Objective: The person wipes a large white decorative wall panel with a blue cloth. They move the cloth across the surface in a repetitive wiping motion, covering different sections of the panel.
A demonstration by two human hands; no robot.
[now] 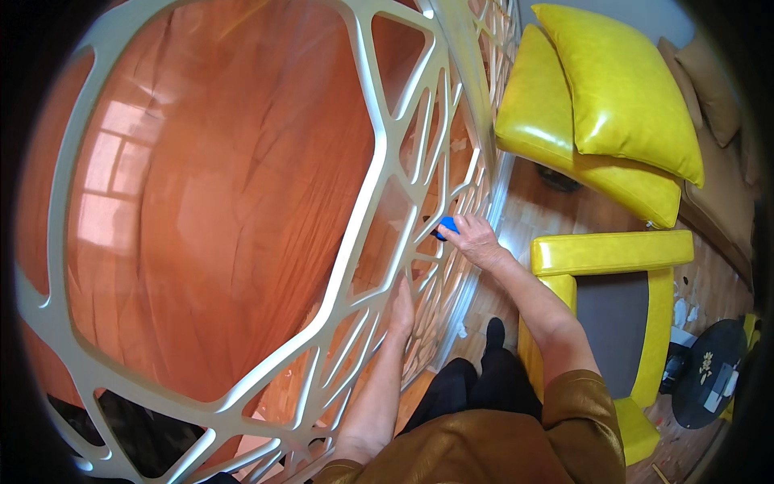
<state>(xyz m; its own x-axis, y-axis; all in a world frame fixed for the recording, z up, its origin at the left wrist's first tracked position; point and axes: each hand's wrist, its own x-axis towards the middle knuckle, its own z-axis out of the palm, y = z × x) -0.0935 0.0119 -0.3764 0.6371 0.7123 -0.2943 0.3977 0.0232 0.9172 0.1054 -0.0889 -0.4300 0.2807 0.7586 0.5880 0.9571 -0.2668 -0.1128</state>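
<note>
A white openwork lattice screen with irregular openings stands before me on the left. My right hand grips a small blue object with a dark part, held against the screen's bars at mid height; it may be a brush, but my fingers cover much of it. Lower and further left, my left hand is up against the lattice with its fingers pointing upward. Whether those fingers close around a bar cannot be made out. Behind the openings is an orange-red surface with creases and a window's reflection.
To my right are a yellow armchair frame, yellow cushions and a brown sofa. A round black table holds small items. White scraps lie on the wooden floor near the screen's base.
</note>
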